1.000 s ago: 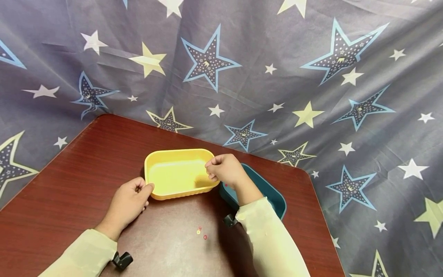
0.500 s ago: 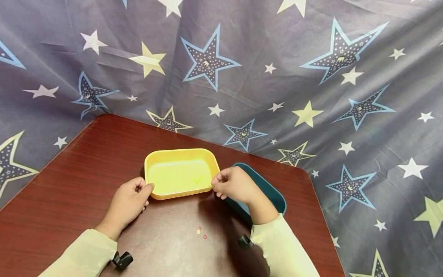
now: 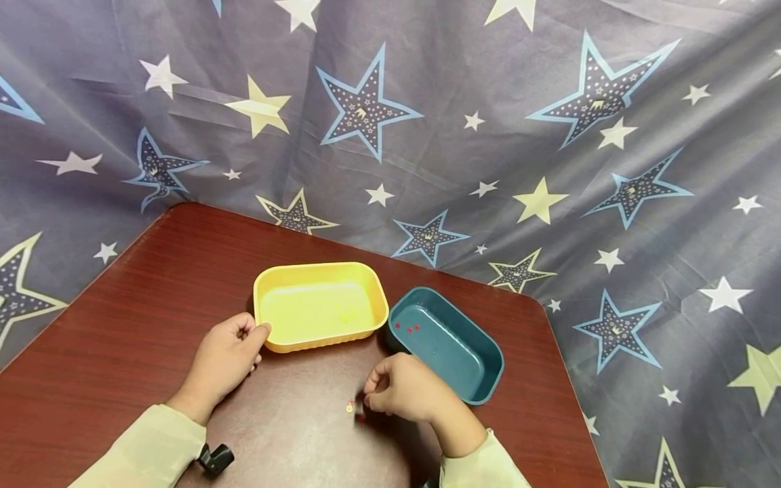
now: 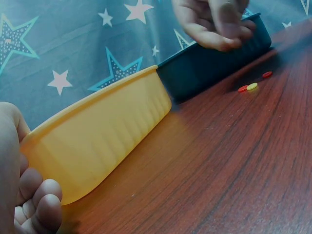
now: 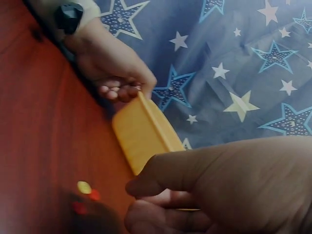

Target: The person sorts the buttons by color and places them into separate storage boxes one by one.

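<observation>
My left hand (image 3: 228, 356) pinches the near left corner of a yellow plastic bin (image 3: 320, 335), thumb over its rim and fingers curled outside. My right hand (image 3: 405, 390) hovers over the table in front of a dark teal bin (image 3: 454, 339), thumb and fingertips bent and a little apart, nothing visible between them. Close to those fingertips, a small yellow disc (image 4: 252, 86) lies against a red disc (image 4: 243, 88), and a second red disc (image 4: 267, 74) sits slightly apart. Several yellow pieces (image 3: 348, 316) rest inside the yellow bin. Red discs (image 3: 410, 330) lie in the teal bin's far left end.
Both bins stand side by side on a reddish-brown wood-grain table (image 3: 213, 251), their near corners almost meeting. Behind the table hangs a grey curtain (image 3: 439, 81) printed with stars. A black wrist device (image 3: 215, 459) shows at the left sleeve.
My right hand has come away from the yellow bin's right end, moving down toward the loose discs. The teal bin's red discs are uncovered now. My left hand keeps its hold.
</observation>
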